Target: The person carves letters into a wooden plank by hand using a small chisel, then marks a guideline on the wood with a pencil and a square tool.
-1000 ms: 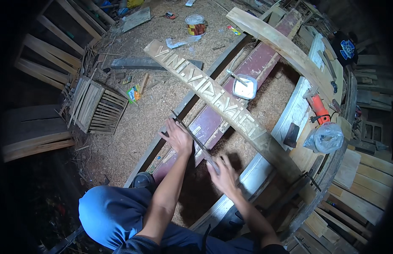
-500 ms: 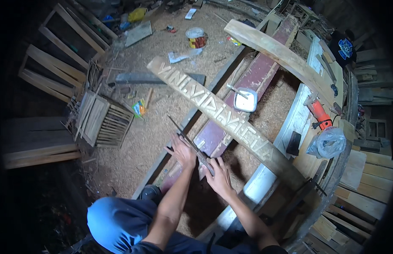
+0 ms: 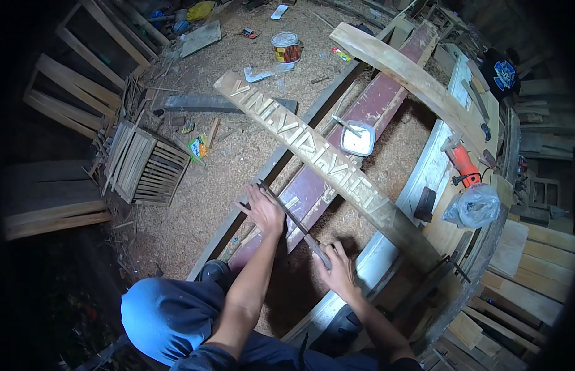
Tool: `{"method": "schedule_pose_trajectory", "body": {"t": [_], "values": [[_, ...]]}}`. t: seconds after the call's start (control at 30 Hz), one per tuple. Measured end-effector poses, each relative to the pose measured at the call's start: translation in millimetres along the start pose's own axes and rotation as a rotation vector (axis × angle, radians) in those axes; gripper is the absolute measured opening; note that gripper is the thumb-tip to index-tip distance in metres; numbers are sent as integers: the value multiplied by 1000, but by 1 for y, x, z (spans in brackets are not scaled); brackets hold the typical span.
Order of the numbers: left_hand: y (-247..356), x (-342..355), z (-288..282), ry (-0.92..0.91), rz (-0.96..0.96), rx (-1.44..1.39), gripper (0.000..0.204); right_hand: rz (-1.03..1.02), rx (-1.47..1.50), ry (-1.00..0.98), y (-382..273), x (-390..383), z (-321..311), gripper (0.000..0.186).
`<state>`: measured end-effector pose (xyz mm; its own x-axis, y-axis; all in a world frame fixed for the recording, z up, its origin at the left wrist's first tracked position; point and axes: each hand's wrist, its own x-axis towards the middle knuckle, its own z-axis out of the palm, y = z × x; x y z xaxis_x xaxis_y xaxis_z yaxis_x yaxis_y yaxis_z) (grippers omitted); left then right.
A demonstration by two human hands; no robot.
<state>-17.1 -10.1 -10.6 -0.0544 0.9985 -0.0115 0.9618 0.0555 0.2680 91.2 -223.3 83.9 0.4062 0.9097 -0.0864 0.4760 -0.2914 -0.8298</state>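
Now right grip (image 3: 335, 267) wraps tool (image 3: 306, 235); left grip (image 3: 265, 211) splayed.

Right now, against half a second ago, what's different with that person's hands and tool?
The right hand has drawn the long thin tool back toward the lower right, away from the left hand, so less of the tip shows past that hand. Nothing was visibly taken hold of or let go. The lettered board and plastic tub stayed put.
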Motion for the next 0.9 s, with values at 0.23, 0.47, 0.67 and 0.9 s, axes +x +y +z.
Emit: {"method": "schedule_pose_trajectory", "body": {"t": [0.23,0.47,0.67,0.9], "values": [[0,-6,9,-88,24,-7,52,-78,57,62,-10,40,35,23],[8,-5,5,-10,-54,-44,47,-38,14,-2,-3,-6,-38,19],[0,-9,-8,131,28,-370,38,-165,6,206,-2,9,-27,21],[-8,-44,-24,171,221,-528,29,-180,-76,240,7,24,17,21]]}}
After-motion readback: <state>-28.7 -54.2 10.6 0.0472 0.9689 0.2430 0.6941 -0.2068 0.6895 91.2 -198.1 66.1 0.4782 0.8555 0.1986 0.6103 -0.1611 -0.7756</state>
